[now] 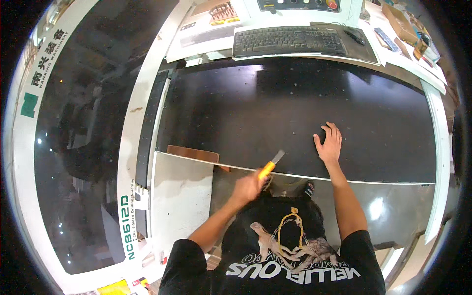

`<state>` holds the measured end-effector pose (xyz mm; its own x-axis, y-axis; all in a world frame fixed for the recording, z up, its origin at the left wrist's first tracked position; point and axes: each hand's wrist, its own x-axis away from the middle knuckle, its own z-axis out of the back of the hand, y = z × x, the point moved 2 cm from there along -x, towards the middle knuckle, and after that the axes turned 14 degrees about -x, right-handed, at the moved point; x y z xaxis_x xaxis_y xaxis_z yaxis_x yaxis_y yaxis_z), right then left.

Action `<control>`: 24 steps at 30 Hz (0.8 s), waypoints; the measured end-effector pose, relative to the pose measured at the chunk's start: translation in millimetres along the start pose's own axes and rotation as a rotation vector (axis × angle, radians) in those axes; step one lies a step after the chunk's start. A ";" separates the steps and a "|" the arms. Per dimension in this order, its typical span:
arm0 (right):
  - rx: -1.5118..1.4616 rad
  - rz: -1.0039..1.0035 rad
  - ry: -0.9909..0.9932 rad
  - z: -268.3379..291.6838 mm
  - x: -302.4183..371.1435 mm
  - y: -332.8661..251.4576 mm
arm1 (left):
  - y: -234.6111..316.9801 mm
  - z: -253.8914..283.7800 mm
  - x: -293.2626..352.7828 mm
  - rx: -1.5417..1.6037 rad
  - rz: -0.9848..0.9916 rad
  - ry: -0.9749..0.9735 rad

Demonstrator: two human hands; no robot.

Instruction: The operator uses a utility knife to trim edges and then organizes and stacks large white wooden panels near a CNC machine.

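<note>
My left hand [247, 188] is closed round the yellow handle of a tool with a flat grey blade [266, 170]. Whether it is a knife or a scraper I cannot tell. Its blade points up and to the right, over the near edge of a wide black panel [236, 115]. Farther right, my right hand [330, 143] lies with fingers apart on the panel's dark surface, holding nothing. Small pale specks dot the panel.
A brown strip [192, 153] lies at the panel's near left edge, above a white board [182, 191]. Beyond the panel are a black keyboard [290, 41], a mouse [354, 36] and a red button [333, 4]. A white-framed machine with a dark window [88, 142] stands left.
</note>
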<state>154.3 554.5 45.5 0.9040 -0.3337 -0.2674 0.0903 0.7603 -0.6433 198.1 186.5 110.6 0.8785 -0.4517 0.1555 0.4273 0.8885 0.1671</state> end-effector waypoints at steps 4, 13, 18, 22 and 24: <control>-0.017 -0.007 0.000 0.5 -0.2 -0.6 | 31.0 -7.1 20.5 0.008 -0.148 -0.188; 0.032 0.001 -0.021 -1.8 -1.2 -1.8 | -214.5 5.7 82.5 0.077 0.794 0.214; 0.051 -0.006 -0.014 -1.1 -2.3 -8.7 | -261.1 25.0 115.1 0.349 1.210 0.370; 0.069 -0.023 -0.034 -2.8 -2.0 -9.8 | -170.9 2.4 69.7 -0.042 0.768 -0.029; 0.078 -0.021 -0.049 -4.7 -1.2 -8.4 | -98.2 -7.4 52.8 0.033 0.624 -0.021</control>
<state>150.6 545.9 47.9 0.9209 -0.3236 -0.2174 0.1401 0.7952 -0.5900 204.1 75.9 95.2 0.9559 0.1496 0.2528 -0.1718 0.9828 0.0681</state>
